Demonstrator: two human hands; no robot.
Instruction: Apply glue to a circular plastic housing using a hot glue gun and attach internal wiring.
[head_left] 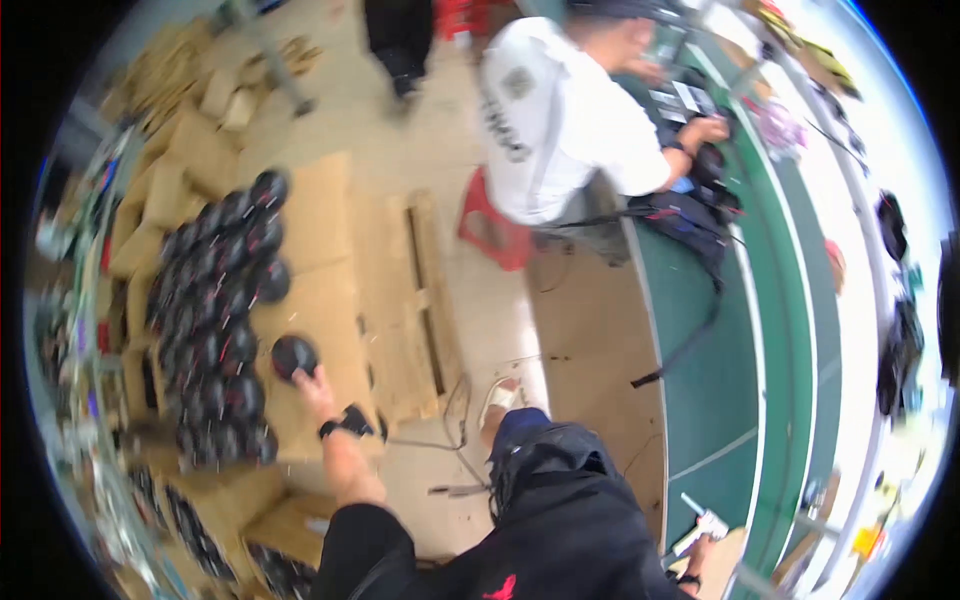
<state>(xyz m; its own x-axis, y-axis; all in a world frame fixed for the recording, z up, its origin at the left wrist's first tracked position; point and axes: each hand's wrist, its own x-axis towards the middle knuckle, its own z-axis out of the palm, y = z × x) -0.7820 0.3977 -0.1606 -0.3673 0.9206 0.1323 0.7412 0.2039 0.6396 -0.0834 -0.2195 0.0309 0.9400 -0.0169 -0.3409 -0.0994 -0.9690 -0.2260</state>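
My left hand [314,392] reaches over a cardboard-covered surface [330,290], its fingers closed at the near edge of a shiny black rounded shell [294,357]. I cannot make out exactly what kind of thing the shell is. Left of it, rows of similar dark shells [218,300] with small red marks sit close together. At the lower right, by the green bench [715,440], my right hand [702,552] is closed around a white gun-shaped tool [711,524] with a thin tip. Some of its fingers are hidden.
A co-worker in a white shirt [570,120] works at the bench beside a red stool [490,225]. A black bag with straps [685,220] lies on the bench. Cardboard boxes [185,190] stand at the left; a wooden pallet [425,290] and a cable [465,410] are on the floor.
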